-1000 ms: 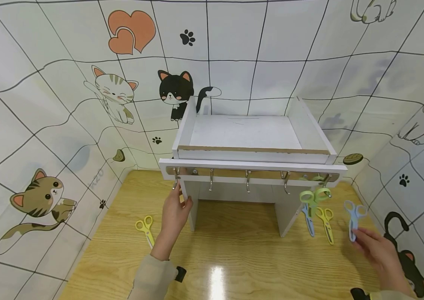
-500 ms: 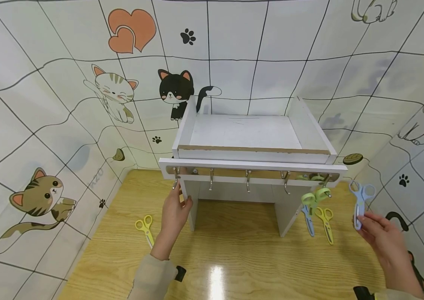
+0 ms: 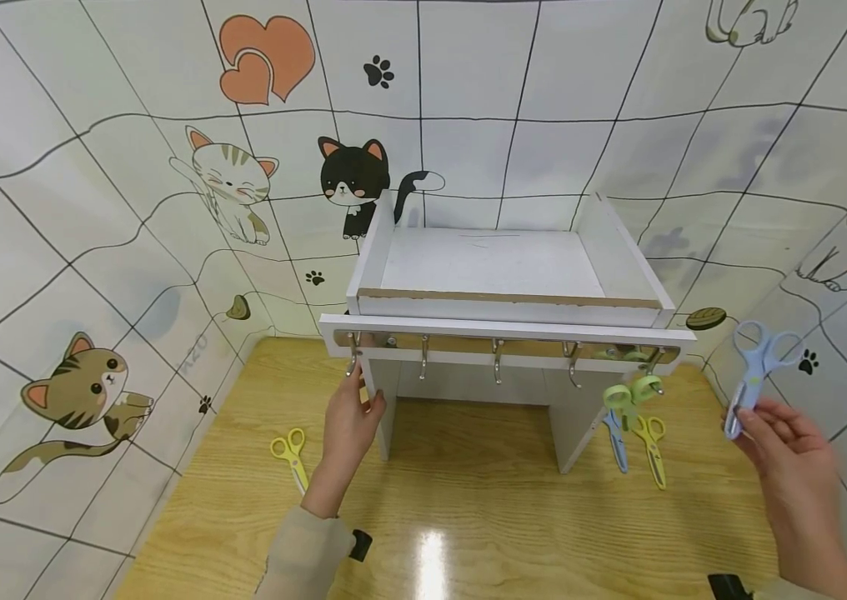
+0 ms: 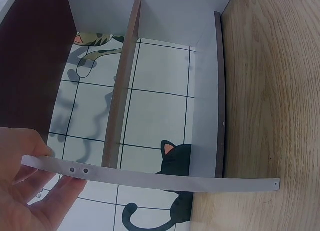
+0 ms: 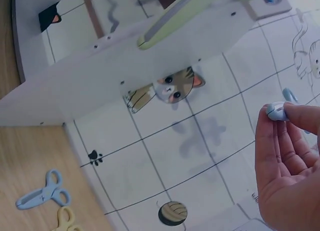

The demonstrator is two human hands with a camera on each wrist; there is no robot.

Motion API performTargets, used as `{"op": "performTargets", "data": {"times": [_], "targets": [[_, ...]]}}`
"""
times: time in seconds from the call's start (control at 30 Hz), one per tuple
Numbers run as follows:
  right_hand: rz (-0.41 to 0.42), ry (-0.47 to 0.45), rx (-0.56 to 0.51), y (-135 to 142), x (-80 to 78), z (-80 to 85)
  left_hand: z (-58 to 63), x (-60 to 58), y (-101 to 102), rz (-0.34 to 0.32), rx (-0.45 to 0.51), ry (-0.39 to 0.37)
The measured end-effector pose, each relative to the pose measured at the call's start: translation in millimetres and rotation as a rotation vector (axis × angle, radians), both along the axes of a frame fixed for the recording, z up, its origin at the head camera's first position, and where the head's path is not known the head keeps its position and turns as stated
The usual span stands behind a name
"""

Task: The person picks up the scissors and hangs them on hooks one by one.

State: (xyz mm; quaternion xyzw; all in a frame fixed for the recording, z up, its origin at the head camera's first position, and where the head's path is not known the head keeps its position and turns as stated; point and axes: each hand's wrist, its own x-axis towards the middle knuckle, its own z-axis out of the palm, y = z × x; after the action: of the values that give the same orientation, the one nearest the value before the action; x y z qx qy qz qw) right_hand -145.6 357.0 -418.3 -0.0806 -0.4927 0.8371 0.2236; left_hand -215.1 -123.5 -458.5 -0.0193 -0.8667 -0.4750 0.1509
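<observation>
Two hands are engaged. The right hand [image 3: 794, 467] has thumb and fingers clamped on the blade end of the blue scissors [image 3: 754, 371]; the left hand [image 3: 348, 421] grips the shelf's [image 3: 494, 260] left side panel [image 3: 388, 423]. Present step, as judged: positioning the scissors for hanging. The next move likely requires aligning one loop with a free hook [image 3: 497, 365]. Scissors: pale blue, raised right of the shelf, tilted, loops uppermost.

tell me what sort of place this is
Probably an indoor tabletop nook, perhaps set up for demonstrations; the room beyond isn't shown. Signs: a wood-grain table, cat-printed wall covering around it, and a white shelf fitted with metal hooks.
</observation>
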Motion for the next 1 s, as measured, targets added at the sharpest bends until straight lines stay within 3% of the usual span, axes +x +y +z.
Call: {"op": "performTargets", "data": {"times": [0.17, 0.33, 0.57, 0.73, 0.83, 1.0], "targets": [[-0.04, 0.098, -0.017, -12, 5.0, 12.0, -0.3, 0.5, 0, 0.003, 0.002, -0.005], [-0.031, 0.131, 0.002, -22, 11.4, 20.6, -0.7, 0.6, 0, 0.0, 0.0, -0.004], [0.1, 0.138, 0.149, -34, 20.6, 24.7, -0.5, 0.4, 0, 0.0, -0.009, 0.005], [0.228, 0.22, 0.203, -43, 23.0, 23.4, -0.4, 0.0, -1, 0.001, -0.006, 0.001], [0.268, 0.248, 0.245, -48, 23.7, 21.4, -0.3, 0.2, -1, 0.002, -0.01, -0.001], [0.291, 0.215, 0.328, -55, 25.7, 16.9, -0.3, 0.4, 0, 0.003, -0.014, 0.006]]}}
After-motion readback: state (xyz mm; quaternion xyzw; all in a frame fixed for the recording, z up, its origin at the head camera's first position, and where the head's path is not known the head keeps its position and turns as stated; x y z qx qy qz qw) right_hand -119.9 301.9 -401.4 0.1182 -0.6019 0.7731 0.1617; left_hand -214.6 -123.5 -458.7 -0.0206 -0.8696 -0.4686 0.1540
